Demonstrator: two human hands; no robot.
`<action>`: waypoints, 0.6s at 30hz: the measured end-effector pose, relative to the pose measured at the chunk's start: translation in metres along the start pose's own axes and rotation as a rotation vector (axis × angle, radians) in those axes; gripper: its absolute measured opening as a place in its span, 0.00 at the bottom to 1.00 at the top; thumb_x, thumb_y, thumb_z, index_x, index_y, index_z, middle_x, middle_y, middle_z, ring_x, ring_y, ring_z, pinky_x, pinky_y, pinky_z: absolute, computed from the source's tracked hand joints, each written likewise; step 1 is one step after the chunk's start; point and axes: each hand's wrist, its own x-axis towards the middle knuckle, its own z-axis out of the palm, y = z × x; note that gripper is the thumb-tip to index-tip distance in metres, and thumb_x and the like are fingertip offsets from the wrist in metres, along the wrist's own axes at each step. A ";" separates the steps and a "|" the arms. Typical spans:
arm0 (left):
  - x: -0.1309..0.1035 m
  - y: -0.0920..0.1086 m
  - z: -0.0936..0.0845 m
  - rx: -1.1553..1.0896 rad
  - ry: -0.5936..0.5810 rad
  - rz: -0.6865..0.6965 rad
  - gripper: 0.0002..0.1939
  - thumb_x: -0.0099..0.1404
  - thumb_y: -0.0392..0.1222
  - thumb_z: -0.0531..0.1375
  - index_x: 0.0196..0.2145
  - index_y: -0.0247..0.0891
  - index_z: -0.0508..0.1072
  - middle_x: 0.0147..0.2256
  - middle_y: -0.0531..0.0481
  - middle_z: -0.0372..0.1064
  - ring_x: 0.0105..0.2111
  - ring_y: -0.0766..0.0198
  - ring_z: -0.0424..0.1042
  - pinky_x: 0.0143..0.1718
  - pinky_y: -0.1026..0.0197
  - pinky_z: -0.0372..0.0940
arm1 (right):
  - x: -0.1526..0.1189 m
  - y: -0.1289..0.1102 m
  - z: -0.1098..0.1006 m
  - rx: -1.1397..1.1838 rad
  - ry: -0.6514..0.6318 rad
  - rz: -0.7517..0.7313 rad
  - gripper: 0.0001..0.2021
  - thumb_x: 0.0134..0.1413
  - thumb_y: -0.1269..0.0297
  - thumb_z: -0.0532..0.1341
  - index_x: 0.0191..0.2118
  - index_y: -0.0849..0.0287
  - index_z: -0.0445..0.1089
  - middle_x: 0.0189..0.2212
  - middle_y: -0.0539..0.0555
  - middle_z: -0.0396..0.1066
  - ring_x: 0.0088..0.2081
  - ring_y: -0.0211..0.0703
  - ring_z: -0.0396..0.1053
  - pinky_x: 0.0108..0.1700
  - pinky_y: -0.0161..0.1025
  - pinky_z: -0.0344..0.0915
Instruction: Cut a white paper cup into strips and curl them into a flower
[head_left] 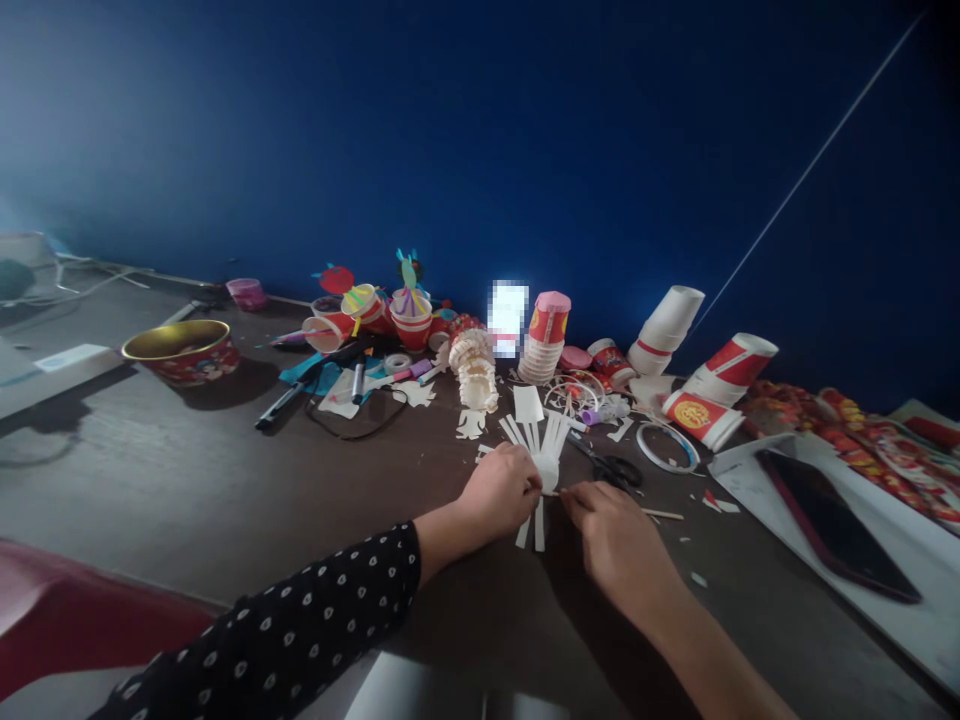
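A white paper cup [550,470], cut into strips that fan outward, lies on the dark table in front of me. My left hand [501,490] is closed at its left side, fingers curled against the paper. From the right, my right hand [611,530] pinches at the near edge, where a short strip shows by the fingertips. Two loose-ended strips [539,527] point toward me between the hands. Just beyond my right hand lie black-handled scissors [616,470], with a thin wooden stick [664,514] beside it.
Stacked paper cups [541,345] stand along the blue wall, near a lit, blurred screen [508,318]. A gold-lined bowl [182,355] is at left. Tape roll [667,446], paper scraps and markers [358,380] lie about. At right, a phone [836,530] rests on a white tray [911,590].
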 end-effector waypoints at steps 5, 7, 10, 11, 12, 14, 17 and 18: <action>0.000 -0.001 0.004 -0.027 0.024 -0.030 0.07 0.54 0.31 0.57 0.25 0.36 0.76 0.30 0.48 0.70 0.36 0.60 0.66 0.38 0.62 0.62 | -0.001 -0.001 -0.001 0.023 -0.011 0.008 0.16 0.56 0.77 0.49 0.41 0.61 0.72 0.36 0.56 0.71 0.39 0.44 0.64 0.42 0.39 0.58; 0.000 -0.002 0.005 -0.033 0.029 -0.024 0.07 0.54 0.31 0.57 0.25 0.35 0.76 0.30 0.48 0.70 0.36 0.60 0.66 0.38 0.62 0.62 | 0.000 -0.001 -0.002 0.029 -0.024 0.009 0.16 0.56 0.77 0.49 0.41 0.62 0.72 0.36 0.57 0.71 0.39 0.44 0.64 0.43 0.39 0.58; 0.001 -0.002 0.005 -0.020 0.025 -0.010 0.07 0.54 0.31 0.57 0.25 0.36 0.76 0.29 0.48 0.70 0.35 0.60 0.66 0.38 0.62 0.61 | 0.000 -0.002 -0.002 0.037 -0.028 0.000 0.15 0.57 0.77 0.49 0.40 0.63 0.72 0.37 0.57 0.71 0.39 0.45 0.64 0.43 0.39 0.58; 0.001 -0.002 0.004 -0.011 0.019 -0.001 0.07 0.54 0.31 0.57 0.25 0.36 0.76 0.29 0.48 0.70 0.35 0.60 0.66 0.38 0.62 0.61 | 0.000 -0.002 -0.001 0.036 -0.023 -0.006 0.15 0.56 0.77 0.49 0.40 0.63 0.72 0.36 0.57 0.71 0.39 0.45 0.64 0.43 0.39 0.58; 0.001 -0.001 0.003 -0.003 0.011 0.010 0.07 0.54 0.31 0.57 0.25 0.36 0.76 0.29 0.48 0.70 0.35 0.60 0.66 0.38 0.62 0.61 | 0.000 -0.002 -0.001 0.033 -0.016 -0.011 0.15 0.56 0.77 0.49 0.40 0.63 0.72 0.36 0.57 0.71 0.39 0.45 0.64 0.43 0.39 0.58; 0.000 0.000 0.002 0.018 -0.001 0.029 0.08 0.55 0.31 0.57 0.25 0.36 0.76 0.30 0.48 0.70 0.34 0.61 0.65 0.38 0.62 0.61 | 0.001 -0.001 0.000 0.024 -0.004 -0.018 0.14 0.56 0.77 0.50 0.39 0.62 0.73 0.36 0.57 0.71 0.39 0.44 0.64 0.43 0.39 0.58; -0.001 0.003 0.001 0.059 -0.009 0.041 0.07 0.56 0.33 0.57 0.26 0.36 0.75 0.31 0.47 0.69 0.35 0.60 0.65 0.38 0.61 0.61 | 0.002 -0.001 0.000 0.018 0.009 -0.024 0.14 0.57 0.76 0.50 0.37 0.62 0.73 0.34 0.56 0.71 0.38 0.44 0.64 0.42 0.39 0.58; -0.002 0.003 0.001 0.078 -0.007 0.042 0.07 0.57 0.33 0.56 0.27 0.36 0.74 0.32 0.47 0.70 0.36 0.59 0.65 0.38 0.60 0.61 | 0.002 -0.001 0.000 0.017 0.010 -0.023 0.13 0.57 0.76 0.50 0.37 0.62 0.73 0.34 0.56 0.71 0.38 0.44 0.64 0.42 0.39 0.58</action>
